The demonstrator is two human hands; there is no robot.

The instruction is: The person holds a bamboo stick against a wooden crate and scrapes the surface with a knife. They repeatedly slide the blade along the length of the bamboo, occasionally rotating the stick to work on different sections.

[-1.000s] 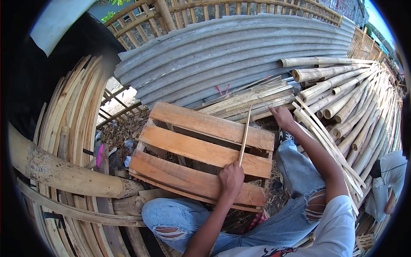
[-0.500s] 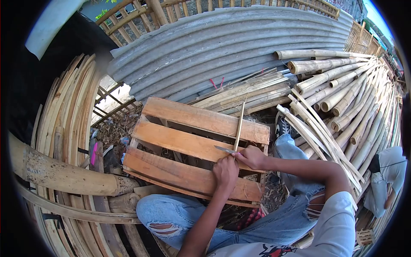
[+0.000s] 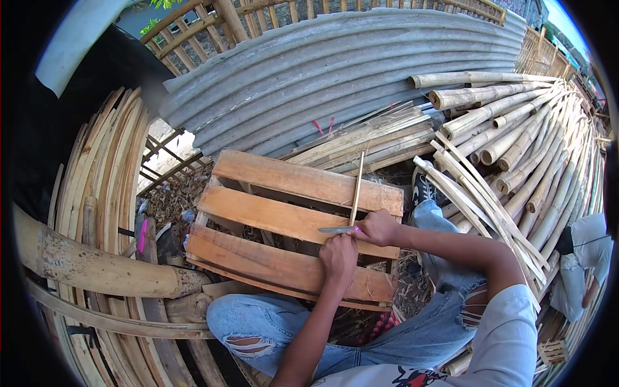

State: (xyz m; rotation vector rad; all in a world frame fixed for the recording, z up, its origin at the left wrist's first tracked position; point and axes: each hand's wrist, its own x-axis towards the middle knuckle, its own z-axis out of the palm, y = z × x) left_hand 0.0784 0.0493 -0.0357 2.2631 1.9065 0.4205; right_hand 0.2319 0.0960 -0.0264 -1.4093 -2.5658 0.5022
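Over the slatted wooden crate (image 3: 258,213), my right hand (image 3: 379,228) is closed on the handle of a knife (image 3: 336,229), whose blade points left. A thin bamboo strip (image 3: 358,184) stands up from between my hands and leans over the crate's upper slats. Just below the knife, my left hand (image 3: 339,257) is closed around the lower end of the strip. The blade lies across the strip near my left fingers. Both hands are close together above the gap between the middle and lower slats.
Bamboo poles (image 3: 516,148) pile up at the right, with split strips (image 3: 477,193) beside them. Corrugated sheeting (image 3: 322,71) stands behind. A thick bamboo pole (image 3: 103,261) and long slats (image 3: 97,168) are at the left. Another person (image 3: 583,258) is at the far right.
The knife blade has turned flatter across the strip and shifted slightly left. The strip stands a little more upright, its top slightly lower. My left hand stays closed around it.
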